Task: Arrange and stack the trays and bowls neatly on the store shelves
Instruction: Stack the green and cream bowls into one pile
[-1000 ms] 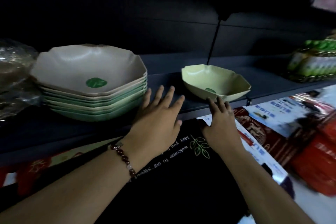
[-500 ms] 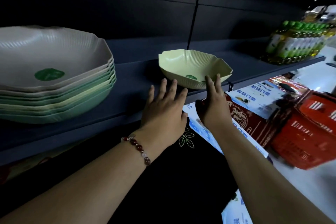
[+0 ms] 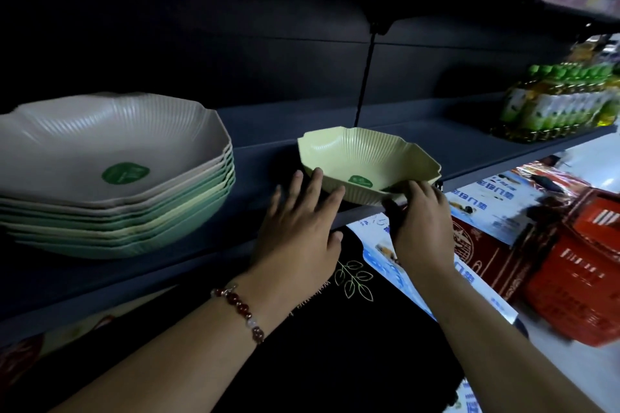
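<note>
The bowl (image 3: 365,166) is sitting on the shelf (image 3: 255,157), right of the stack (image 3: 114,174). It looks light, stiff, slick plastic. The left hand (image 3: 298,231) is touching its wall, fingers straight; the right hand (image 3: 419,228) is pinching the near rim, a sensible hold.

Bowl (image 3: 365,166) on shelf (image 3: 255,157), right of stack (image 3: 114,174).
</note>
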The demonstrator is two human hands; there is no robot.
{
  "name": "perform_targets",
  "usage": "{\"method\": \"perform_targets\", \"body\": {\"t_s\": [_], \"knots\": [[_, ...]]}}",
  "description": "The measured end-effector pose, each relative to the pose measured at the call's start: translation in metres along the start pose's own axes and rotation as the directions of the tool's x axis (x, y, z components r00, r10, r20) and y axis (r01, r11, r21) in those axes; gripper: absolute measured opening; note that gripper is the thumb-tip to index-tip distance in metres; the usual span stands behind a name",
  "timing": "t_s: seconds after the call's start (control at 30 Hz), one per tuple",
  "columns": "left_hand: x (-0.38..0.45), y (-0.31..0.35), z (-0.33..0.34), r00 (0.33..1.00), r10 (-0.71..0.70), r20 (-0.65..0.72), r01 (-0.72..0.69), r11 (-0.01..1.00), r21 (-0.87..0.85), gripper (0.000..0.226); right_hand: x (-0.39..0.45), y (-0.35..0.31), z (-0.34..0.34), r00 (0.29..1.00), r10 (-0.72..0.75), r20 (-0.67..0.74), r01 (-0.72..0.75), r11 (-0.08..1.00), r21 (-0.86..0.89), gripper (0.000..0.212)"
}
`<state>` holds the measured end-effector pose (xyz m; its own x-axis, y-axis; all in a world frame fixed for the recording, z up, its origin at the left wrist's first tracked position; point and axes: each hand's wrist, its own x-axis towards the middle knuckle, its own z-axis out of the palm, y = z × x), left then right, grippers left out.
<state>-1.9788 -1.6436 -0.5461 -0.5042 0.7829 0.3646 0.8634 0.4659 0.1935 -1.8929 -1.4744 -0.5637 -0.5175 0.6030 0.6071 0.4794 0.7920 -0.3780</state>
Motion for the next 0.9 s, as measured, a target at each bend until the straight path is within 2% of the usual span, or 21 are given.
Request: {"method": "perform_targets", "body": {"t_s": [0.2, 0.37, 0.53, 0.73, 0.9], "knots": [[-0.006, 0.005, -0.012, 0.999, -0.003, -0.054, -0.001, 0.998, -0.066, 0.066, -0.019, -0.014, -0.04, 1.0, -0.01, -0.008, 0.01, 0.998, 0.065, 0.012], [-0.01, 0.013, -0.024, 0.988, 0.049, -0.147, -0.069, 0.989, -0.134, 0.07, -0.031, -0.012, -0.075, 1.0, -0.029, -0.001, 0.029, 0.999, 0.03, 0.013], [-0.015, 0.029, -0.031, 0.97, 0.126, -0.21, -0.154, 0.98, -0.125, 0.052, -0.044, -0.019, -0.103, 0.999, -0.051, -0.016, 0.051, 0.999, 0.007, 0.015], [-0.026, 0.039, -0.046, 0.912, 0.217, -0.348, -0.26, 0.962, -0.08, 0.024, -0.063, -0.035, -0.129, 0.989, -0.14, -0.054, 0.142, 0.989, 0.049, 0.017], [-0.04, 0.04, -0.063, 0.86, 0.307, -0.408, -0.351, 0.936, -0.037, 0.019, -0.07, -0.035, -0.149, 0.97, -0.22, -0.1, 0.224, 0.974, 0.036, 0.025]]}}
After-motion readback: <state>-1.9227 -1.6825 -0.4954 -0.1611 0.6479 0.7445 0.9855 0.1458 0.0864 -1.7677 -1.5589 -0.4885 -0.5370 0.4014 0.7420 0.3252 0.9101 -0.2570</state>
